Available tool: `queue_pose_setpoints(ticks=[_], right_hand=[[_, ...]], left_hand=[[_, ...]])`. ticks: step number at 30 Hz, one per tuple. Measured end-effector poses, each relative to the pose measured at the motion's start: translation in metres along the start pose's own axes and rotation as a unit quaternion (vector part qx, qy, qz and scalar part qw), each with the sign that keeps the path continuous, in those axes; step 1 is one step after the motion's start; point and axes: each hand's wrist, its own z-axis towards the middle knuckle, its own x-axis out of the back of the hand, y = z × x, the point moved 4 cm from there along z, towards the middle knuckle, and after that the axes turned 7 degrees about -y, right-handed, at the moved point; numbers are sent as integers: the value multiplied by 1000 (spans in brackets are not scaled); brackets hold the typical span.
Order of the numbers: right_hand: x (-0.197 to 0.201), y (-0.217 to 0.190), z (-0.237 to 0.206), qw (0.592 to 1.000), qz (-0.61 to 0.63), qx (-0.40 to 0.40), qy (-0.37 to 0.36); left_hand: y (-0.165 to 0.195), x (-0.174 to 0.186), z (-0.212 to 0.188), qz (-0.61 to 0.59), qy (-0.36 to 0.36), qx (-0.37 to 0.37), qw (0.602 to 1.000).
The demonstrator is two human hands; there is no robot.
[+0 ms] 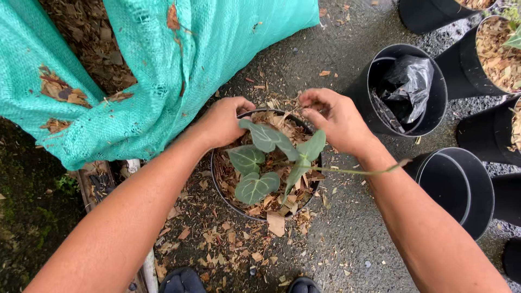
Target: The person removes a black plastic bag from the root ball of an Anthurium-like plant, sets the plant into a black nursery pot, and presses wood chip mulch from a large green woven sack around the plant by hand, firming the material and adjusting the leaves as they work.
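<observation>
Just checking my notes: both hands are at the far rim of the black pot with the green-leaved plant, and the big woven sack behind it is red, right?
Not quite. In the head view the woven sack is teal-green, not red. The left hand and right hand are at the far rim of the black pot holding the plant.

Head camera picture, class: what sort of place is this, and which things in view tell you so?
Probably an outdoor potting area of a plant nursery or garden. Both hands, left hand and right hand, are at a potted leafy plant; empty black pots stand nearby, beside a green woven sack of bark chips.
</observation>
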Motion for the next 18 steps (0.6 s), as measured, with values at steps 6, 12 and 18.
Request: queue_pose_setpoints(ticks=[6, 12, 18], right_hand=[[-20, -32, 6, 980, -41, 24, -194], [-33, -36, 22, 958, -71, -3, -279], [-72, -27, 31, 923, -207, 6, -323]], left_hand=[[12, -3, -2, 76, -21, 77, 994], [22, -5, -4, 86, -23, 176, 980], [22, -11, -5, 182, -51, 189, 964]])
